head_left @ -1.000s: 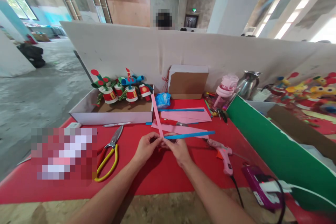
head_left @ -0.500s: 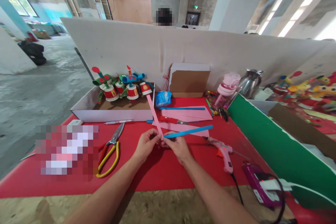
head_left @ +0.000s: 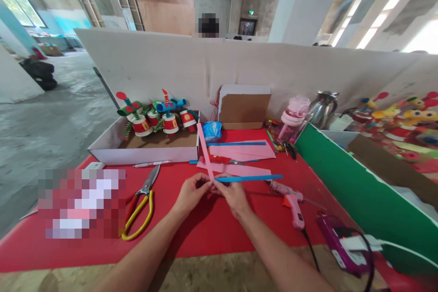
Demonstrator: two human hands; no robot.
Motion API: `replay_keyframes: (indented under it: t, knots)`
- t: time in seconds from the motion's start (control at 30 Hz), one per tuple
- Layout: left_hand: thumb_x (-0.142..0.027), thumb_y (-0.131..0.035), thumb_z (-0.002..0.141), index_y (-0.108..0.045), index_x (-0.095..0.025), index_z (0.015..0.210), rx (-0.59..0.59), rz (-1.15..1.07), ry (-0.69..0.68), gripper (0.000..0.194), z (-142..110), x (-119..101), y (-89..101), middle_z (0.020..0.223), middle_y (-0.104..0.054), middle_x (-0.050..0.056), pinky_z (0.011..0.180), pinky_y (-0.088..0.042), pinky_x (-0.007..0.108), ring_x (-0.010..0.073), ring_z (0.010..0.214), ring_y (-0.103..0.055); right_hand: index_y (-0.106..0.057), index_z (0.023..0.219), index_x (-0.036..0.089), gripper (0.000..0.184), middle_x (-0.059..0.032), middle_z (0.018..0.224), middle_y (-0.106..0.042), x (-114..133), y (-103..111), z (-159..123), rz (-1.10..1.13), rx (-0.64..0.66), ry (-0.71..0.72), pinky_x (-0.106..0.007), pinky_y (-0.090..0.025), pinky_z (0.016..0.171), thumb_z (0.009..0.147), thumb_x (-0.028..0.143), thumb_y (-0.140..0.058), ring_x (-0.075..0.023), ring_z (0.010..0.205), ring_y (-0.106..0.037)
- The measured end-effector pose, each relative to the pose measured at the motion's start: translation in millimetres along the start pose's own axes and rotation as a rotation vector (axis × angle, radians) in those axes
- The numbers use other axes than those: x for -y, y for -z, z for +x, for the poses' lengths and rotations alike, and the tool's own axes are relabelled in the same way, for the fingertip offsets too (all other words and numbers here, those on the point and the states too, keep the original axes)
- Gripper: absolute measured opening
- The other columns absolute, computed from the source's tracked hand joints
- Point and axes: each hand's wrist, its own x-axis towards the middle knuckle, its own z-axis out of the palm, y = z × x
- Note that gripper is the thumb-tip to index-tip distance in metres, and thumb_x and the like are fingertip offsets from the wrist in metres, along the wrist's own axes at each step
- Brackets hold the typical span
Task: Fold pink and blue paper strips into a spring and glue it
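My left hand [head_left: 195, 192] pinches the lower end of a pink paper strip [head_left: 205, 150], which points up and away toward the box. From my right hand [head_left: 232, 194], closed on its near end, a blue paper strip [head_left: 255, 178] reaches out to the right. The two strips meet at an angle between my fingertips; the fingers hide the joint itself. Both hands are close together above the red tabletop. Just beyond them lie pink paper sheets [head_left: 236, 168]. A pink glue gun [head_left: 289, 200] rests right of my right hand.
Scissors [head_left: 146, 191] with red and yellow handles lie to the left. Paper-cup figures [head_left: 169, 121] stand in a white box [head_left: 143, 155]. A green panel [head_left: 359, 196] borders the right side, near a purple power strip [head_left: 342, 242] with cables. A pink bottle [head_left: 290, 118] stands behind.
The blue strip has swung down from a slight upward slant to nearly level. The pink strip has become a little steeper. Both hands keep their pinch, and the view has shifted slightly.
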Motion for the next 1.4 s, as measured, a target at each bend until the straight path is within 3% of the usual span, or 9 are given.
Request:
replay_keyframes:
  t: [0.47, 0.97, 1.23, 1.4]
  knots:
    - [-0.047, -0.07, 0.063, -0.062, -0.016, 0.069, -0.013, 0.009, 0.025, 0.032, -1.4, -1.8, -0.4, 0.061, -0.063, 0.0, 0.055, -0.044, 0.025, 0.013, 0.055, -0.055, -0.059, 0.077, 0.018, 0.04, 0.0001, 0.067, -0.066, -3.0, 0.7, 0.4, -0.018, 0.013, 0.053, -0.033, -0.057, 0.07, 0.056, 0.046, -0.079, -0.017, 0.063, -0.067]
    - [-0.05, -0.069, 0.062, -0.061, -0.016, 0.064, 0.017, -0.018, 0.035, 0.034, -2.0, -5.6, -0.3, 0.056, -0.061, 0.0, 0.053, -0.043, 0.024, 0.0121, 0.052, -0.053, -0.056, 0.068, 0.02, 0.036, 0.0024, 0.059, -0.062, -2.5, -0.5, -1.1, -0.112, -0.012, 0.076, -0.03, -0.054, 0.06, 0.057, 0.048, -0.076, -0.0161, 0.057, -0.063]
    - [-0.046, -0.069, 0.065, -0.061, -0.016, 0.06, 0.008, 0.01, 0.025, 0.031, -4.3, -5.1, -1.5, 0.056, -0.063, 0.002, 0.054, -0.044, 0.025, 0.0137, 0.052, -0.056, -0.054, 0.068, 0.021, 0.026, 0.0044, 0.053, -0.056, -2.0, -1.6, -3.7, -0.198, -0.038, 0.132, -0.024, -0.047, 0.052, 0.066, 0.043, -0.068, -0.013, 0.053, -0.056]
    - [-0.043, -0.069, 0.067, -0.061, -0.015, 0.064, 0.02, -0.143, 0.07, 0.029, -4.1, -4.1, 2.9, 0.055, -0.057, 0.0, 0.054, -0.046, 0.027, 0.0129, 0.052, -0.054, -0.057, 0.071, 0.021, 0.024, 0.0035, 0.059, -0.059, 3.7, -0.5, -2.4, -0.059, 0.067, 0.025, -0.027, -0.05, 0.057, 0.061, 0.036, -0.072, -0.0129, 0.055, -0.057]
